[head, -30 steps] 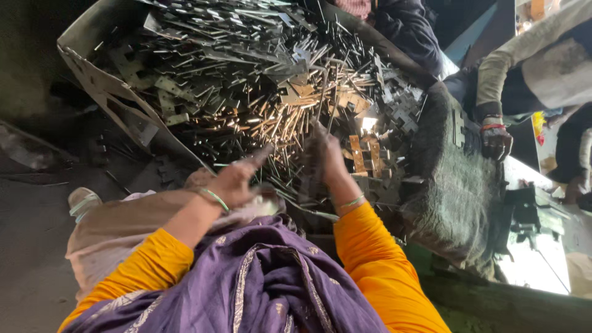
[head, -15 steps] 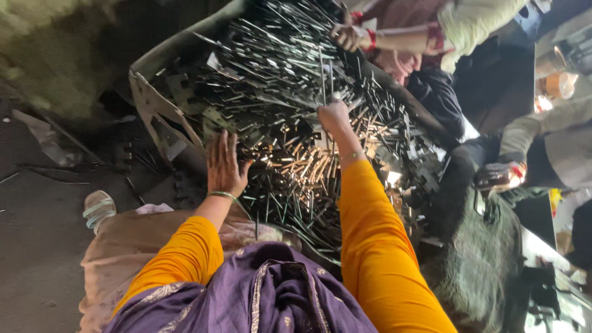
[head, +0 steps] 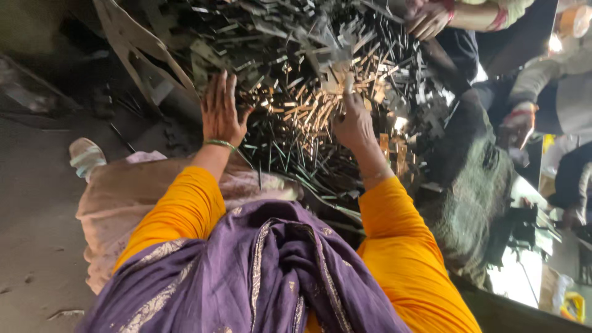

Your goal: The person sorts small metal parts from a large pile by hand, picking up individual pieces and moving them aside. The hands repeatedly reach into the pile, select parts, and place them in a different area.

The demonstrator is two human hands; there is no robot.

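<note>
Both of the person's hands are down in a big heap of thin metal strips (head: 308, 92), dull grey at the edges and glinting gold where the light catches them. The left hand (head: 220, 111) lies flat on the near-left slope of the heap, fingers spread and straight, palm down, clamped on nothing. The right hand (head: 353, 120) is further in, knuckles up, one finger stretched toward the bright strips at the centre; its fingertips sink among the pieces, and I cannot tell whether it has closed on any.

So the strips lie directly under and ahead of both hands, touching them, spilling out of a battered metal crate (head: 132, 46) tilted at the left. A green bangle (head: 217, 143) sits at the left wrist, orange sleeves (head: 179, 209) behind, a purple scarf (head: 259, 271) draped in the foreground.

The risk looks plain: bare skin on cut metal. The ends look sharp and point every way, so a push or drag across them could nick a palm or fingertip. The heap also looks loose and steep, and pressure on the slope could send strips sliding toward the lap. Across the heap, another person's hand (head: 428, 18) works the far side, so a shift from there could move pieces unexpectedly.
</note>
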